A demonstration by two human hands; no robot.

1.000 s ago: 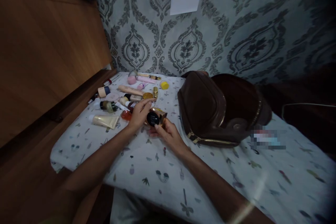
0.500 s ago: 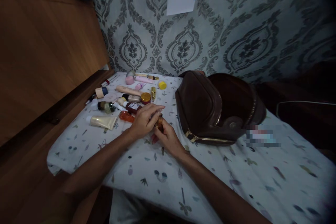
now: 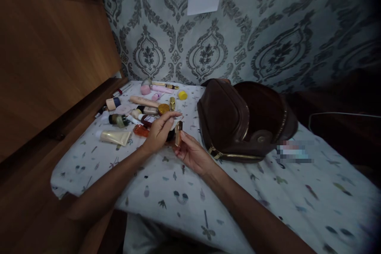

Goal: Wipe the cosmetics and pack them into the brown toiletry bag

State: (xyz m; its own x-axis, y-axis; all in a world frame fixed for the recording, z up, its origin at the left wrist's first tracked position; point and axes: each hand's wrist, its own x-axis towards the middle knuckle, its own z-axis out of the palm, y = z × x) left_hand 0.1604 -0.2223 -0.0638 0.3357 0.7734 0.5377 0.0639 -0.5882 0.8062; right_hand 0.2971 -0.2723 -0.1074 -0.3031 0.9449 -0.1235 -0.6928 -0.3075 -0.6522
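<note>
A small gold-brown case [image 3: 178, 134] with a shiny edge stands tilted in my right hand [image 3: 195, 154], thumb on its near side and fingers behind and under it. My left hand [image 3: 157, 134] is just left of it, index finger and thumb reaching over toward the case. Between the palm and the case shows a dark rounded piece [image 3: 170, 135]; whether it is part of the case I cannot tell. The left lower fingers are hidden. Close by the left hand lie an orange-red bottle [image 3: 140, 130] and a dark red bottle with a white label [image 3: 147, 119].
A brown leather bag [image 3: 223, 115] stands unzipped on the right. Left of my hands lie a cream tube [image 3: 116, 137], a gold-lidded jar [image 3: 163, 108], a gold lipstick tube [image 3: 172, 104], a yellow round container [image 3: 182, 95] and several other cosmetics. A wooden panel [image 3: 56, 43] borders the left.
My right hand has turned the gold-brown case more upright, so more of it shows. My hands have moved slightly apart, and the dark rounded piece has come into sight. The view has shifted slightly.
</note>
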